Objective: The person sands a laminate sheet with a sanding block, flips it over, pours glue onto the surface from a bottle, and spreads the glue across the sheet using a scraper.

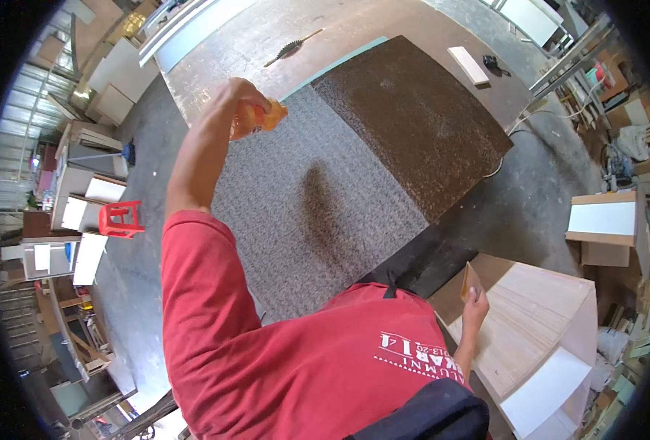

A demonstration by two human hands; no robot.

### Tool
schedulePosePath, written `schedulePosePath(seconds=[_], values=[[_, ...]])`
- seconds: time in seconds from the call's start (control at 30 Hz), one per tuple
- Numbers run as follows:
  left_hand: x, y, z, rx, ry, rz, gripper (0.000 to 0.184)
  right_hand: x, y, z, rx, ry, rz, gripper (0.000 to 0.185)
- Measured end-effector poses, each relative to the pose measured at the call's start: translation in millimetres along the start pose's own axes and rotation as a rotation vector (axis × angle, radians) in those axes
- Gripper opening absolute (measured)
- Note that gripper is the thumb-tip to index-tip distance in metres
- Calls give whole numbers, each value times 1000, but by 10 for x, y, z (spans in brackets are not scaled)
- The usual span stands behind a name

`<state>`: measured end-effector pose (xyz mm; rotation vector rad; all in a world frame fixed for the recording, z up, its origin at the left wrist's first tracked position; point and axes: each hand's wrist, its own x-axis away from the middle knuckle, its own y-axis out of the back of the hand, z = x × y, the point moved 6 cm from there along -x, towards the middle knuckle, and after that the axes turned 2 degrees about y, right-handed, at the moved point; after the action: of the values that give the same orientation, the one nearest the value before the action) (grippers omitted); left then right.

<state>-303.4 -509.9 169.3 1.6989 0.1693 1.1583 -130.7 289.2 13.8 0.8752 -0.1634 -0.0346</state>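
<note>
Over the far left edge of a grey speckled sheet (pixel 296 191), my left hand (pixel 250 99) is closed around an orange, crinkled-looking plastic container (pixel 255 121). Its exact kind is not clear. A dark brown, glossy mottled sheet (pixel 413 117) lies along the right side of the grey one. Lower right, my right hand (pixel 475 306) grips a thin flat tan piece (pixel 471 280), held up near a pale wooden box-like cabinet (pixel 519 315). A dark shadow-like patch lies on the grey sheet.
On the table (pixel 369 22) beyond lie a dark-bristled brush (pixel 292 49), a white strip (pixel 468 65) and a small black object (pixel 495 66). A red stool (pixel 121 219) stands on the floor at left. Boards and offcuts line both sides.
</note>
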Motion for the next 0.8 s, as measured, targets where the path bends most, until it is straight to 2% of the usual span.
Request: schedulePosePath(seconds=[0.07, 0.17, 0.23, 0.4, 0.5, 0.7, 0.8], values=[[-27, -177, -71, -154, 115, 176, 52, 35, -9, -74, -54, 28, -28, 24], [143, -184, -208, -228, 182, 163, 54, 164, 28, -208, -41, 59, -82, 27], [169, -157, -274, -292, 182, 146, 54, 278, 4, -425, -8, -30, -19, 30], [95, -72, -518, -427, 160, 110, 55, 604, 58, -768, -35, -125, -76, 31], [-4, -48, -651, -491, 143, 91, 55, 762, 56, -914, 25, -287, -30, 33], [-318, -92, -962, -594, 85, 53, 56, 941, 60, -839, -60, -239, -132, 31], [-437, -131, -1068, -629, 57, 27, 56, 978, 48, -860, 31, -250, -101, 31]])
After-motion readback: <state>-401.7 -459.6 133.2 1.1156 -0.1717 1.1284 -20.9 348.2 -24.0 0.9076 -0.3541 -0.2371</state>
